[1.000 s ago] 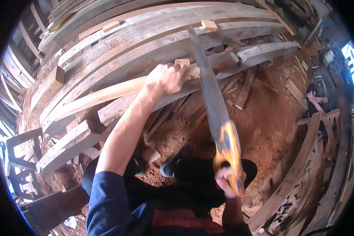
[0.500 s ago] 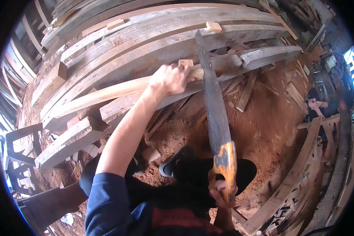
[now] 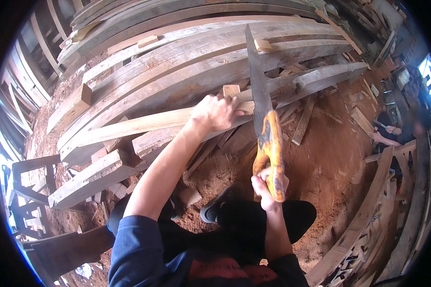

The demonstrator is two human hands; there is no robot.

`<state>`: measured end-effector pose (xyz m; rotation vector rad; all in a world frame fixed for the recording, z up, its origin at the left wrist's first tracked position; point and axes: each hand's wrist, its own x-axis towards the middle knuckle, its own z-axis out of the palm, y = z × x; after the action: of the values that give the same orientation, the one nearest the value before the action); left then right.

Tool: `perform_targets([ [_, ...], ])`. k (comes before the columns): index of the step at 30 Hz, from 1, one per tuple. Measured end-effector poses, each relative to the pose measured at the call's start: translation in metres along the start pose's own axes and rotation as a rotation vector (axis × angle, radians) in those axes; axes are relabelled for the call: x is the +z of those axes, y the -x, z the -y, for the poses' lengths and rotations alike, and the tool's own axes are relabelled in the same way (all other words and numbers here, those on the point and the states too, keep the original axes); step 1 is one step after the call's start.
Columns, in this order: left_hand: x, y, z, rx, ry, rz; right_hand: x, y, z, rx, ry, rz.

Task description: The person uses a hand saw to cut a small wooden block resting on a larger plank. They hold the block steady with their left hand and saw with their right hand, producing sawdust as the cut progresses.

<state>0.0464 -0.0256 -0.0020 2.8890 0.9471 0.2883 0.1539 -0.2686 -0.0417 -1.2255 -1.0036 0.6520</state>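
My left hand [image 3: 215, 113] is closed over a pale wooden strip [image 3: 143, 125], beside a small upright block [image 3: 231, 91]; the strip lies on weathered beams [image 3: 311, 79]. My right hand [image 3: 268, 189] grips the yellow-and-black handle [image 3: 273, 148] of a handsaw. The saw's blade [image 3: 255, 71] points away from me, crossing the strip at its right end, just right of my left fingers. Whether its teeth are in the wood, I cannot tell.
Stacked timbers [image 3: 187, 48] fill the upper view. A dark frame [image 3: 21, 167] stands at left. Sawdust-covered ground [image 3: 311, 158] lies below the beams, with offcuts. At right, a co-worker [image 3: 400, 131] sits beside a curved wooden frame [image 3: 354, 225], hands holding something unclear.
The saw and my right hand have moved forward, up the picture, since half a second ago. My left hand stays on the strip. The co-worker's hands have shifted lower.
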Motion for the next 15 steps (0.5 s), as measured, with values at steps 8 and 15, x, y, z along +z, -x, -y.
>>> perform_targets([
  [8, 0.009, 0.009, -0.004, 0.123, -0.028, -0.070, 0.014, 0.038, 0.019, -0.022, 0.033, -0.046],
  [15, 0.002, -0.002, -0.009, -0.058, 0.005, -0.003, -0.007, -0.007, 0.008, 0.038, -0.030, -0.010],
])
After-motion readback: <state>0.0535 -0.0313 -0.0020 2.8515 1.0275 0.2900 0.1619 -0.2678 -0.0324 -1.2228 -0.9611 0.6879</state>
